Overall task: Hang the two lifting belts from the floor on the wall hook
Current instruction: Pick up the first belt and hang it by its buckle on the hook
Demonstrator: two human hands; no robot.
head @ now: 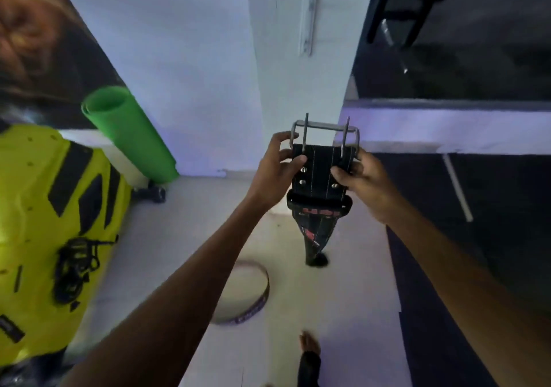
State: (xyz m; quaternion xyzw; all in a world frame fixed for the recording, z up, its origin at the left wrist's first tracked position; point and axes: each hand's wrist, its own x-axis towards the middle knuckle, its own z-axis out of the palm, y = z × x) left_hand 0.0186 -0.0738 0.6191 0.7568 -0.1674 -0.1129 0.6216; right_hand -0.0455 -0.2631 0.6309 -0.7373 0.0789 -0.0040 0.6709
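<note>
I hold a black lifting belt with red lettering upright in front of a white pillar, its steel two-prong buckle on top and its tail hanging toward the floor. My left hand grips the belt's left edge just under the buckle. My right hand grips the right edge at the same height. A second belt, purple and curled into a ring, lies on the pale floor below my left forearm. No hook is clearly visible; a thin metal strip runs up the pillar above.
A rolled green mat leans against the wall at left. Beside it stands a yellow-green machine housing with black cords on it. Dark flooring and a mirror or glass panel fill the right side. My foot is at the bottom.
</note>
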